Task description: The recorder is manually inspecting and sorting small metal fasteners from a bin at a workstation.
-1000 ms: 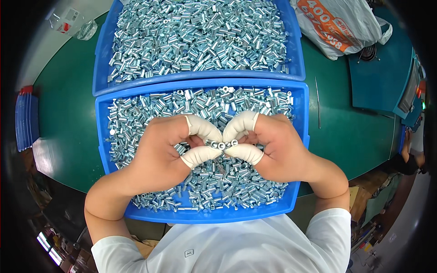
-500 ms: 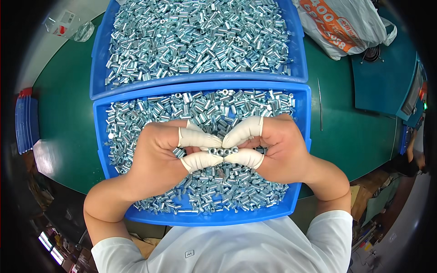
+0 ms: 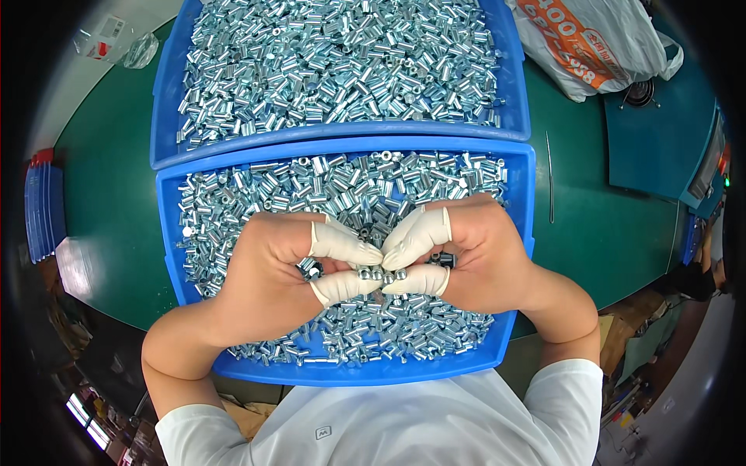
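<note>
My left hand and my right hand meet over the nearer blue bin, white finger cots on the thumbs and forefingers. Between their fingertips they pinch a short row of several small silvery metal sleeves, side by side. Shiny, rounded-looking ends face up toward me; whether those ends are closed is too small to tell. More metal pieces show against both palms, partly hidden by the curled fingers. Under the hands, loose sleeves of the same kind fill the nearer bin.
A second blue bin, heaped with similar sleeves, adjoins the far side. On the green table lies a thin metal rod at right. Beyond it are a white plastic bag and a teal machine. Stacked blue trays stand left.
The row of sleeves has turned in my fingertips: open holes faced me before, and shiny rounded-looking ends do now. Both hands have shifted slightly, and the row sits a little lower.
</note>
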Action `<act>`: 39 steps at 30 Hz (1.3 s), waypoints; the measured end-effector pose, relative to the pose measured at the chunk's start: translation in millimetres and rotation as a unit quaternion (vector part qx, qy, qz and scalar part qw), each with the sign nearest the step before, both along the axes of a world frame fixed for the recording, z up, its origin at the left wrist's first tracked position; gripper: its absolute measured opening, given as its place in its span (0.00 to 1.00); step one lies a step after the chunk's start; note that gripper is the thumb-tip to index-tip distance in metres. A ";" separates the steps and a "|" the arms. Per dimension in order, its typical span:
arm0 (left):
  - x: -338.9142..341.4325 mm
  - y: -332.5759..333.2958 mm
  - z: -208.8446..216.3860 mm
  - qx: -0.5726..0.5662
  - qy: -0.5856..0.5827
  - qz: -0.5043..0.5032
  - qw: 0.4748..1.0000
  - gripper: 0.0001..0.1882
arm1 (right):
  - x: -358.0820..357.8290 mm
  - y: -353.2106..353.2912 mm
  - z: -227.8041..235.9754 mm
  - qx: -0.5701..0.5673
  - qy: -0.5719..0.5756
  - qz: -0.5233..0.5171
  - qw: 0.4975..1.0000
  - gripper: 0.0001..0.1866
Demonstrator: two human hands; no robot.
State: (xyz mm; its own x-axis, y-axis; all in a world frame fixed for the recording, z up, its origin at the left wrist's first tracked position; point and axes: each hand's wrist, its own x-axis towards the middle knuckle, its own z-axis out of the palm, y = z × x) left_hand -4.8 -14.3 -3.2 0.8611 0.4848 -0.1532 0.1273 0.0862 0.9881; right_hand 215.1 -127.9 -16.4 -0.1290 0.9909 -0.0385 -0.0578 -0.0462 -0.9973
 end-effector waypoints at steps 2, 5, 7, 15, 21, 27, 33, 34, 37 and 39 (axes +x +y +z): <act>-1.0 1.4 3.3 0.012 0.020 -0.008 1.000 0.12 | 0.0 0.2 0.2 -0.011 0.005 0.000 1.000 0.11; -0.2 3.2 7.0 0.047 0.039 -0.021 0.998 0.13 | 1.6 1.3 3.7 -0.014 -0.021 0.017 1.000 0.11; 0.8 2.4 7.6 0.070 0.040 -0.025 0.996 0.13 | 0.6 0.8 5.5 -0.034 -0.016 0.016 0.999 0.10; -1.0 -0.5 5.2 0.174 -0.013 -0.020 0.984 0.13 | 4.6 1.6 3.8 0.001 -0.059 0.042 0.997 0.10; -1.6 -2.6 4.7 0.218 -0.022 -0.015 0.976 0.13 | 6.3 2.9 4.6 0.016 -0.083 0.054 0.995 0.10; -2.9 -4.0 8.4 0.217 -0.008 -0.019 0.976 0.12 | 6.3 3.1 6.2 0.005 -0.081 0.065 0.995 0.11; -2.1 -1.7 11.2 0.174 -0.005 -0.035 0.984 0.12 | 7.1 3.6 8.3 -0.021 -0.075 0.076 0.994 0.12; -2.3 -1.2 12.0 0.157 -0.001 -0.045 0.986 0.12 | 6.7 4.2 8.2 -0.022 -0.073 0.080 0.994 0.12; -1.7 -2.2 11.9 0.151 -0.009 -0.042 0.988 0.12 | 6.3 5.0 8.2 -0.025 -0.071 0.089 0.993 0.12; -1.4 -3.5 8.3 0.158 -0.020 -0.040 0.986 0.12 | 7.2 5.8 11.7 -0.035 -0.077 0.095 0.992 0.12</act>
State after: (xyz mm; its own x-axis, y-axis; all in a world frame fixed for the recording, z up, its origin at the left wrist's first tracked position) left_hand -6.2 -17.8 5.1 0.9008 0.4332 0.0296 0.0815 -0.2357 0.9684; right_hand 222.2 -122.1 -4.8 -0.2999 0.9437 -0.1394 0.1112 -0.1106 -0.9876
